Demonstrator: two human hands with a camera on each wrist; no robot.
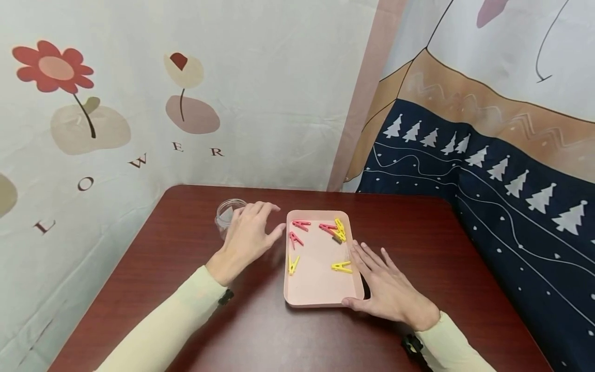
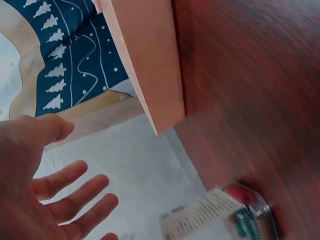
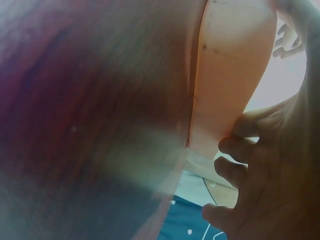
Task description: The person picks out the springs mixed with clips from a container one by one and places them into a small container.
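Observation:
A shallow pink tray point(image 1: 321, 289) lies on the table in the head view. Several small clothespins are scattered inside it, among them a red clothespin point(image 1: 301, 223), a yellow clothespin point(image 1: 341, 267) and a dark piece point(image 1: 337, 239) near the upper right. My right hand point(image 1: 388, 289) rests along the tray's right side, fingers extended at the rim and thumb by the near corner. Left of the tray, my left hand point(image 1: 248, 232) hovers with its fingers spread and holds nothing. Behind it stands a clear jar point(image 1: 225, 213), partly hidden by that hand.
In the left wrist view the jar point(image 2: 250, 212) shows a printed label and red and green contents. The dark red wooden table point(image 1: 241, 336) runs back to a pale printed curtain point(image 1: 279, 129). A navy curtain with white trees point(image 1: 511, 222) hangs at the right.

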